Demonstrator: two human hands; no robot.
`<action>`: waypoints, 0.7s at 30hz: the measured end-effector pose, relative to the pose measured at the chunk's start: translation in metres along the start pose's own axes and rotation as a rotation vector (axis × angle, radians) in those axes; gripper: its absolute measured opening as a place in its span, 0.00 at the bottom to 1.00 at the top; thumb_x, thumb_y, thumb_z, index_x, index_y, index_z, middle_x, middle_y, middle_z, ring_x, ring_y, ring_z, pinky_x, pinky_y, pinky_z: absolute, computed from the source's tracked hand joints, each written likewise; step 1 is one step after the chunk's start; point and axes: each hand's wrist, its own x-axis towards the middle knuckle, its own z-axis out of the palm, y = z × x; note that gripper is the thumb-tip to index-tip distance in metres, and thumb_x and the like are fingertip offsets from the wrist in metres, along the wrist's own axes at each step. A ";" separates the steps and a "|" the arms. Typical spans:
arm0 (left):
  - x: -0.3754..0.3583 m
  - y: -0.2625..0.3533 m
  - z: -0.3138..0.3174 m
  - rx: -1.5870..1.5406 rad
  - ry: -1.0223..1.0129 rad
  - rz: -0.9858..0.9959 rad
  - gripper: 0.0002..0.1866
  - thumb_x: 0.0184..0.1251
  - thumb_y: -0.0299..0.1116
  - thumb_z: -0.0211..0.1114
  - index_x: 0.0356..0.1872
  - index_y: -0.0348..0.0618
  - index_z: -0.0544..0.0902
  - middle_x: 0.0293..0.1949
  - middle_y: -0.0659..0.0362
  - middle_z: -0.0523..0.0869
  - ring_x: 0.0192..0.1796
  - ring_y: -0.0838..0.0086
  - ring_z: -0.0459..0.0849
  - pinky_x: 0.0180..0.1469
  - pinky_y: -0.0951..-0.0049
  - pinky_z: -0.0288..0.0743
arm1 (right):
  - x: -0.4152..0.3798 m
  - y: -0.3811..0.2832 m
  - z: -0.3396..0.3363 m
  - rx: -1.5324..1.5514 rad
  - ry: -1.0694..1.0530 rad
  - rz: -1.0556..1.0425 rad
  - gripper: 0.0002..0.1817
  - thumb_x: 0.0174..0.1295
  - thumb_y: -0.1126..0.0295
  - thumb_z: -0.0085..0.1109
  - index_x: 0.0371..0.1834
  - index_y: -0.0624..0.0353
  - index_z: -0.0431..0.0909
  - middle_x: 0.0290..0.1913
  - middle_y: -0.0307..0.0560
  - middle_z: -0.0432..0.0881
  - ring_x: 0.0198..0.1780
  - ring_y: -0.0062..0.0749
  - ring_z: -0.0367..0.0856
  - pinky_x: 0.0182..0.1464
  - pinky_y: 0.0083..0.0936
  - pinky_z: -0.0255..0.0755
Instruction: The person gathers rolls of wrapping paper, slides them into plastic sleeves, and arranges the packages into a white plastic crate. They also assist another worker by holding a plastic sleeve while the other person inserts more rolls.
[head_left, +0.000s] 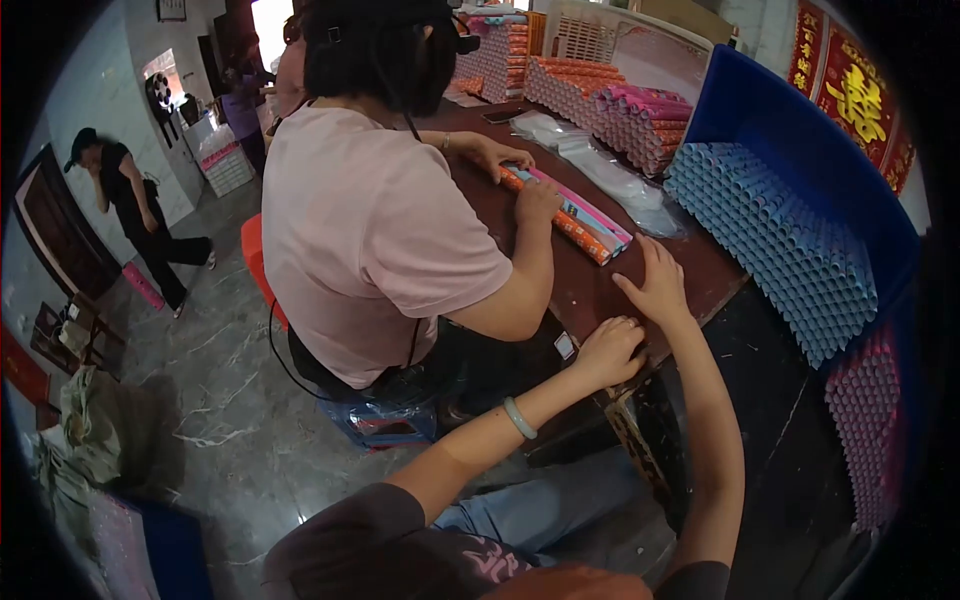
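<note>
My left hand (611,352), with a pale bangle (520,418) on its wrist, rests at the near edge of the brown table (590,295). Its fingers are loosely bent, with nothing visible in them. Farther up, my right hand (657,285) is open, thumb and fingers apart, just short of the near ends of some patterned tubes. These lie side by side: an orange tube (580,236), a pink one (590,208) and a light blue one between them. A co-worker's two hands (540,199) press on this row from the other side.
A co-worker in a pink shirt (370,230) sits at my left. To the right, a blue bin (735,95) holds stacked blue tubes (770,240); pink tubes (865,430) are stacked below. Clear plastic bags (600,165) and orange tubes (580,95) lie behind.
</note>
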 end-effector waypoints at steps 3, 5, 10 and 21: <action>-0.001 0.000 0.002 0.039 0.043 0.030 0.14 0.53 0.34 0.61 0.36 0.34 0.78 0.39 0.46 0.79 0.50 0.54 0.75 0.57 0.59 0.66 | 0.031 -0.009 0.015 -0.058 -0.100 0.091 0.51 0.44 0.44 0.66 0.68 0.58 0.54 0.65 0.56 0.63 0.66 0.49 0.61 0.63 0.46 0.56; 0.000 -0.002 0.004 0.021 0.019 0.023 0.13 0.53 0.34 0.61 0.36 0.35 0.79 0.38 0.45 0.79 0.49 0.54 0.75 0.56 0.58 0.66 | 0.049 -0.019 0.027 -0.080 -0.156 0.121 0.54 0.42 0.43 0.68 0.69 0.58 0.53 0.66 0.58 0.61 0.67 0.49 0.59 0.64 0.46 0.55; 0.000 -0.003 0.000 -0.028 -0.056 0.071 0.13 0.52 0.34 0.62 0.36 0.36 0.80 0.37 0.45 0.80 0.47 0.52 0.77 0.54 0.57 0.68 | 0.082 -0.034 0.054 -0.243 -0.342 0.158 0.60 0.38 0.40 0.69 0.70 0.59 0.48 0.68 0.59 0.57 0.69 0.50 0.56 0.67 0.47 0.51; 0.001 -0.002 -0.002 -0.152 0.018 0.090 0.18 0.45 0.29 0.66 0.40 0.37 0.78 0.41 0.46 0.79 0.48 0.53 0.77 0.52 0.57 0.69 | 0.111 -0.002 0.100 -0.194 -0.409 0.317 0.56 0.44 0.38 0.62 0.71 0.57 0.48 0.66 0.52 0.61 0.66 0.47 0.62 0.62 0.54 0.56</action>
